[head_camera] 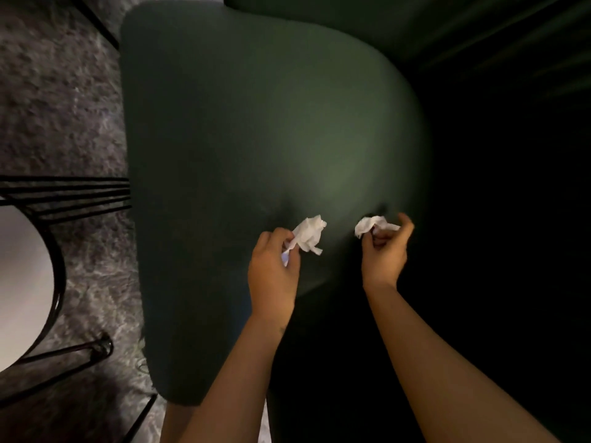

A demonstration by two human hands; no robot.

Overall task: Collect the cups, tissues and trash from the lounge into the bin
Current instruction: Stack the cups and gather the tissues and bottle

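Observation:
Two crumpled white tissues are in my hands over a dark green sofa seat (256,123). My left hand (273,270) pinches the larger tissue (308,235) between thumb and fingers, just above the cushion. My right hand (385,254) has its fingers curled round the smaller tissue (371,227), near the seat's right edge. No cup and no bin are in view.
A round white side table (22,276) with a black wire frame stands at the left on a grey shaggy rug (57,100). The sofa's back and right side (495,155) lie in deep shadow.

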